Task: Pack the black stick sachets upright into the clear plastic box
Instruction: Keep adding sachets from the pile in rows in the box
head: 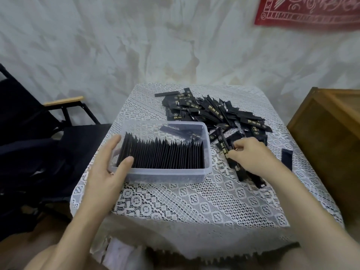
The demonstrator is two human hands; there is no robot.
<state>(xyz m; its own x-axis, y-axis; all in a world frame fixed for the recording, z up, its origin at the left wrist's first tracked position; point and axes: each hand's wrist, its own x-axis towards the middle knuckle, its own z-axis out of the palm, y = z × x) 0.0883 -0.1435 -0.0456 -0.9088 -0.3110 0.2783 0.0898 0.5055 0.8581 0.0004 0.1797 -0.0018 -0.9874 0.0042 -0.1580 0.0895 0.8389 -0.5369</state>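
A clear plastic box (167, 175) stands on the lace-covered table, with a long row of black stick sachets (165, 155) packed upright along its near side. A few more lie flat at its far end. My left hand (109, 168) rests on the box's left end with straight fingers, the thumb over the near rim against the row. Right of the box, my right hand (251, 154) curls its fingers round several loose sachets (224, 147) at the edge of the pile. The main pile of loose sachets (210, 112) spreads across the far right of the table.
The small table (185, 201) has a white lace cloth. One stray sachet (286, 157) lies near its right edge. A wooden cabinet (331, 137) stands close on the right and a dark folding chair (39, 133) on the left. A white draped sheet hangs behind.
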